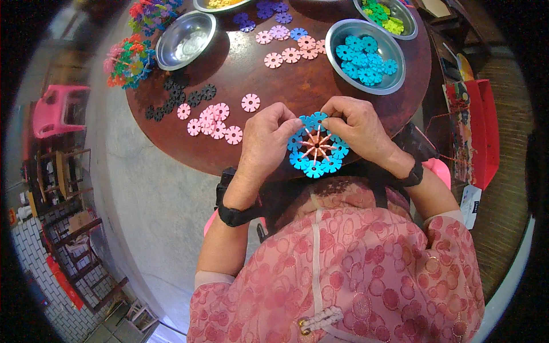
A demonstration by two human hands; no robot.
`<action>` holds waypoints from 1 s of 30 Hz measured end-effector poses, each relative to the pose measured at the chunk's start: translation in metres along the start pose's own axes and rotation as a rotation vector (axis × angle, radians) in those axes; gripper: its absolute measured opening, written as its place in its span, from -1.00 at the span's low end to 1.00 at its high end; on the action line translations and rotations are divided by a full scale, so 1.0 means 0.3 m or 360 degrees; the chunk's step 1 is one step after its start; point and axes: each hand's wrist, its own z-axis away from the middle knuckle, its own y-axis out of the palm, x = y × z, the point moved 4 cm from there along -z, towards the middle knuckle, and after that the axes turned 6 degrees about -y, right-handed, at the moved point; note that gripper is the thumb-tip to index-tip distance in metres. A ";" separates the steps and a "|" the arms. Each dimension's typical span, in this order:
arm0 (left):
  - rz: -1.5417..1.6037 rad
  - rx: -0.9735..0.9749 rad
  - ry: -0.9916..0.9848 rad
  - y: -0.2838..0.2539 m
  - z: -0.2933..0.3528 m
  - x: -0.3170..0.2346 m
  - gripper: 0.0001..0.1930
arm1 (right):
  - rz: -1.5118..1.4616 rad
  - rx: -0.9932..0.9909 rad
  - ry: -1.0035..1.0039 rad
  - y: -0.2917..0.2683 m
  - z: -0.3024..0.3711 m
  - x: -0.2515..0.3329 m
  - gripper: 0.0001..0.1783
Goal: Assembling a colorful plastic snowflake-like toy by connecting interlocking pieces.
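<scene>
Bare tabletop edge (201,162) curves left of blue ring (314,168).

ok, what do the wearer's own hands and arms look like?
Left hand and right hand: no gloves. Each wrist wears a black band. Short pink sleeves with a rounded pattern, pale edging.

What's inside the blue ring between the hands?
Inside the blue ring, pale pink pieces radiate like spokes; whatever lies directly behind them is covered.
</scene>
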 end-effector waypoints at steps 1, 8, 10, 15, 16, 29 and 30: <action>0.0004 -0.0027 0.0021 0.003 -0.001 0.002 -0.83 | 0.0000 0.0000 0.0000 -0.002 0.000 0.000 -0.86; 0.0303 0.0135 -0.0064 0.010 -0.015 0.026 -0.84 | -0.0094 -0.0020 0.0048 -0.011 -0.001 -0.012 -0.85; 0.0399 0.0090 -0.0050 0.011 -0.014 0.008 -0.84 | -0.0163 -0.0041 0.0068 -0.013 -0.003 -0.022 -0.84; 0.0708 0.0070 -0.0120 -0.009 -0.009 0.003 -0.81 | -0.0628 -0.0100 0.0240 -0.023 -0.010 -0.013 -0.72; 0.0763 0.0011 -0.0053 -0.025 -0.011 0.011 -0.82 | -0.0751 -0.0071 0.0302 -0.011 -0.003 -0.025 -0.63; 0.0472 -0.0243 -0.0045 -0.073 -0.028 0.038 -0.73 | -0.0818 -0.0021 0.0289 0.011 -0.002 -0.051 -0.57; 0.0357 -0.0367 0.0085 -0.081 -0.031 0.037 -0.73 | -0.0807 -0.0029 0.0292 0.008 -0.002 -0.047 -0.58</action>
